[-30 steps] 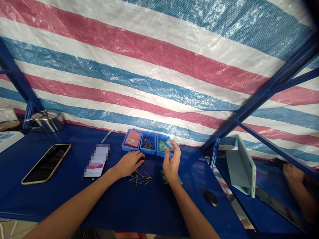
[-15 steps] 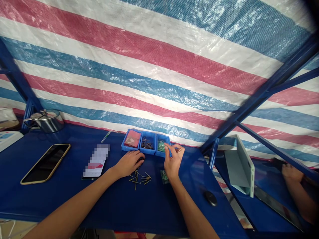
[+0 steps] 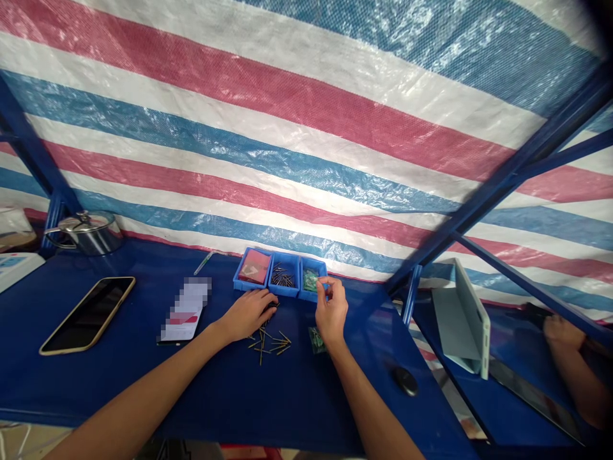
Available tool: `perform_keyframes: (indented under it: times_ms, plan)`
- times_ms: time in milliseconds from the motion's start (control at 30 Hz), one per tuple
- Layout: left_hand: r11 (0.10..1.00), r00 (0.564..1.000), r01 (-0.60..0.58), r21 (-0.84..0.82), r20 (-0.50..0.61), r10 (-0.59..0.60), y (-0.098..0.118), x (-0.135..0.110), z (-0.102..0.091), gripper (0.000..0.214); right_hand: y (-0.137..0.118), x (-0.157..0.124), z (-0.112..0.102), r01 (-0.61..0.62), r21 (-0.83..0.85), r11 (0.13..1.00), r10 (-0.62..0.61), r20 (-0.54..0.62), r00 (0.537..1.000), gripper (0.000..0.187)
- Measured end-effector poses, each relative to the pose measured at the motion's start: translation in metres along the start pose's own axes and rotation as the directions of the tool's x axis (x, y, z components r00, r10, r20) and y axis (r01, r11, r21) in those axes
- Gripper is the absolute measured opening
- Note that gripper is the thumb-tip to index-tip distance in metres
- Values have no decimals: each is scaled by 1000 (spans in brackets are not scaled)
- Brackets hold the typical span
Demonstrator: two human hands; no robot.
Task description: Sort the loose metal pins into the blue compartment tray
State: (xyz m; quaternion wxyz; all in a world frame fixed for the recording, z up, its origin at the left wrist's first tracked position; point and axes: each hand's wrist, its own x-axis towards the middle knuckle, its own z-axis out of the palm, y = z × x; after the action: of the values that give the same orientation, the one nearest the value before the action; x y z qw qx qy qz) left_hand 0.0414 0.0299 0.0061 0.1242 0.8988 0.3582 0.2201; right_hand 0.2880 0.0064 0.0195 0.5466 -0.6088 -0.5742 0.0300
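Observation:
My left hand point(image 3: 248, 314) rests on the blue table, fingers curled around something small and dark that I cannot make out. Beneath and beside it lies a loose pile of screws point(image 3: 281, 345). My right hand point(image 3: 331, 310) is raised at the front corner of a blue bin with green packets point(image 3: 310, 280), its thumb and forefinger pinched together. Whatever sits in that pinch is too small to tell. Under the right wrist, partly covered, a small clear bag with green pieces point(image 3: 316, 340) lies on the table. The middle bin point(image 3: 286, 292) holds more screws.
The left bin point(image 3: 235, 281) contains pink packets. To the left are two phones point(image 3: 89, 316), a pen point(image 3: 204, 262) and a steel pot point(image 3: 96, 233). On the right lie a black oval object point(image 3: 405, 381) and a tablet in a stand point(image 3: 472, 326). Another person's hand point(image 3: 564, 331) is far right.
My right hand's fingers have drawn closer together, and the hand has shifted slightly left. The left hand stays in place.

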Motion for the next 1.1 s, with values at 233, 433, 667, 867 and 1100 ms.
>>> perform_keyframes:
  times_ms: [233,433,667,867,1100]
  plan:
    - [1000,1000,-11,-9,-21,11,0,-1,1,22,1,1,0,56,82,995,-56,-9,998,27]
    - [1000,1000,5,3,-6,-5,2,0,-1,21,2,5,-3,117,-7,993,-117,-90,989,26]
    - [1000,1000,-7,-2,-15,7,2,0,-1,22,18,8,3,147,-69,987,-141,82,987,36]
    - [1000,1000,-2,-6,-16,2,3,0,-2,21,4,4,1,190,-128,973,-188,27,982,29]
    - [1000,1000,-2,-6,-15,2,1,-1,0,22,-18,15,-26,137,-164,977,-95,241,966,23]
